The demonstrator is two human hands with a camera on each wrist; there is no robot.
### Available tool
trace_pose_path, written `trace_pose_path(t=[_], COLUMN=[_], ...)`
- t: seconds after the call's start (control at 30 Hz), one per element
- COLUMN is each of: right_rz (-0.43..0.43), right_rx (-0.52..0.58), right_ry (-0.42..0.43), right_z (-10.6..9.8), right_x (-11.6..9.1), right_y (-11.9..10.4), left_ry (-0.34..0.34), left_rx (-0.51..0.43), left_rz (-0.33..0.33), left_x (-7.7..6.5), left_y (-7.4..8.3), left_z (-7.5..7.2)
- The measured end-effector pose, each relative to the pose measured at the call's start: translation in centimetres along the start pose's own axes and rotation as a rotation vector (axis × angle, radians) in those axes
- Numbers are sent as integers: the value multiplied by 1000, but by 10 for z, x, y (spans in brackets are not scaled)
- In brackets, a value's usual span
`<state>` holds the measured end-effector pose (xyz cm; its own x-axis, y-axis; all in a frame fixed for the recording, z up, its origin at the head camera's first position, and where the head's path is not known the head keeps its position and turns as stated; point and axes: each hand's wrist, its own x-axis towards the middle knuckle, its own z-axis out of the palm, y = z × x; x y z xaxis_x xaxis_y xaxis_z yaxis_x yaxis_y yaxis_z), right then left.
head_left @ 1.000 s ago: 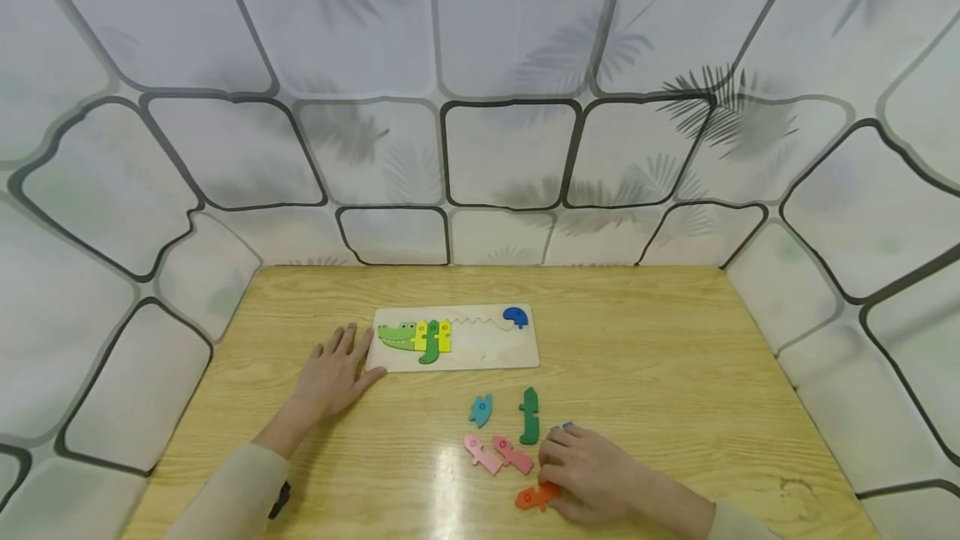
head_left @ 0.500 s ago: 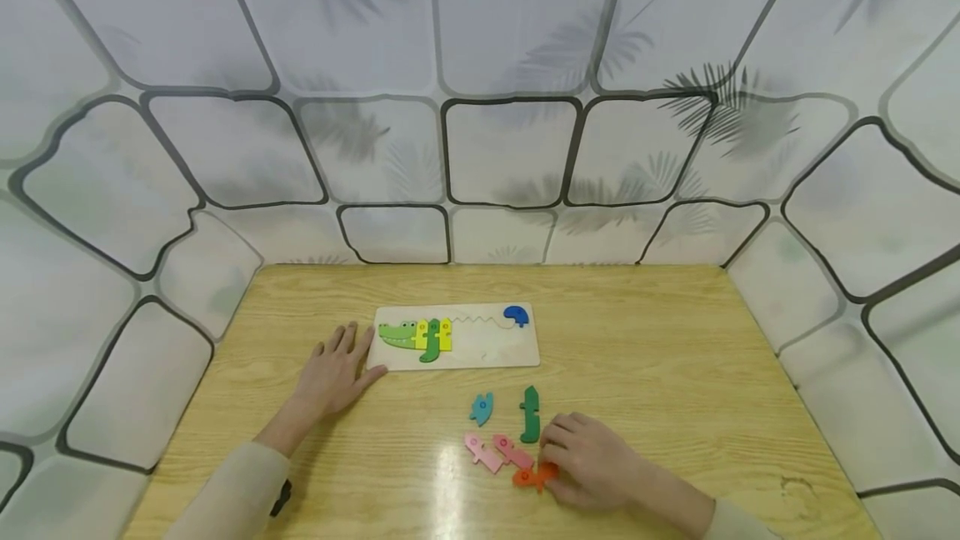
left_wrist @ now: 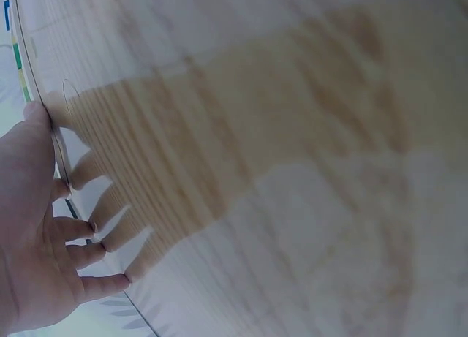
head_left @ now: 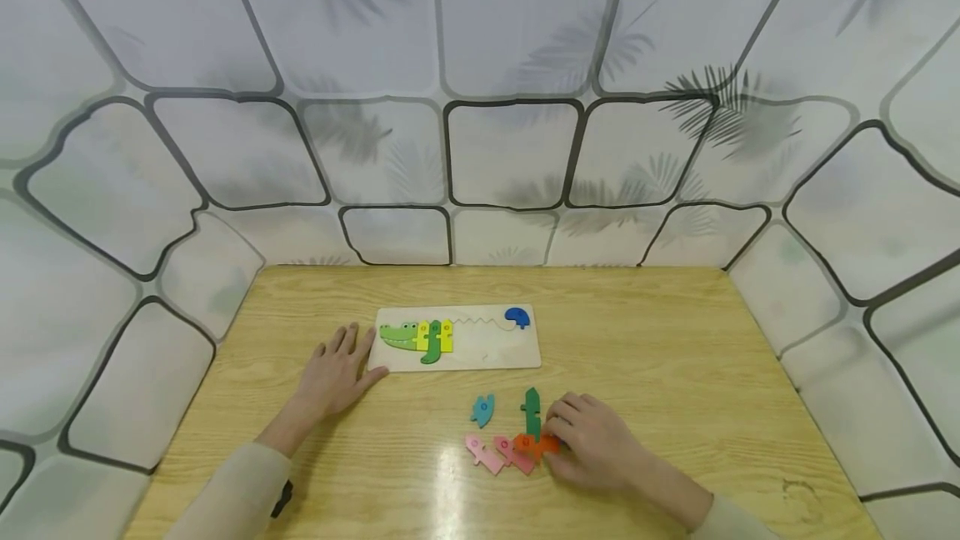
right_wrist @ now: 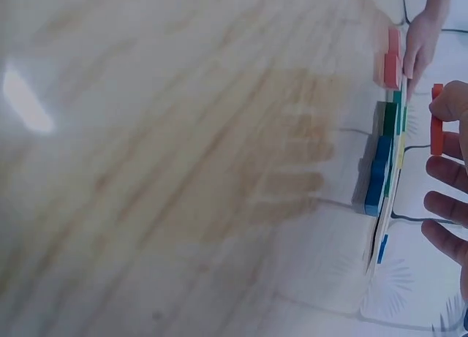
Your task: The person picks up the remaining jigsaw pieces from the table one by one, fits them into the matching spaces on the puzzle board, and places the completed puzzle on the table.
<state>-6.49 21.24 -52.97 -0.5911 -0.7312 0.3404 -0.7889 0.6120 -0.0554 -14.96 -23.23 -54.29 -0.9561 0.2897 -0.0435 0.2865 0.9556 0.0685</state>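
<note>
A crocodile puzzle board lies flat on the table, its green head, yellow and green pieces and a dark blue piece set in it. My left hand, fingers spread, rests at the board's left edge. With thumb and fingers, my right hand pinches an orange puzzle piece above the tabletop; it overlaps a dark pink piece and the dark green piece in the head view. Beside these lie a light pink piece and a light blue piece.
A blue piece stands out beside the dark green one in the right wrist view; in the head view my right hand hides it. Printed white walls enclose the wooden table at the back and sides.
My right hand has picked up the orange piece and moved it up and away from the front edge, over the pink and green pieces. My left hand stays in place.
</note>
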Motion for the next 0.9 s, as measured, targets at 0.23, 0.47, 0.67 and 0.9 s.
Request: trace_pose_path(t=[0.23,0.47,0.67,0.9], right_rz=[43,81,114,137], right_rx=[-18,2,0,-29], right_ry=[25,50,86,118], right_z=[1,3,6,8], right_x=[4,8,13,19], right_y=[7,11,13,15], left_ry=[11,7,4,9], left_rx=[2,-17,-24,-19], left_rz=[9,-1,-4,0], left_x=[0,-1,-2,-1], left_y=[0,1,1,2], left_z=[0,-2,-3,-3])
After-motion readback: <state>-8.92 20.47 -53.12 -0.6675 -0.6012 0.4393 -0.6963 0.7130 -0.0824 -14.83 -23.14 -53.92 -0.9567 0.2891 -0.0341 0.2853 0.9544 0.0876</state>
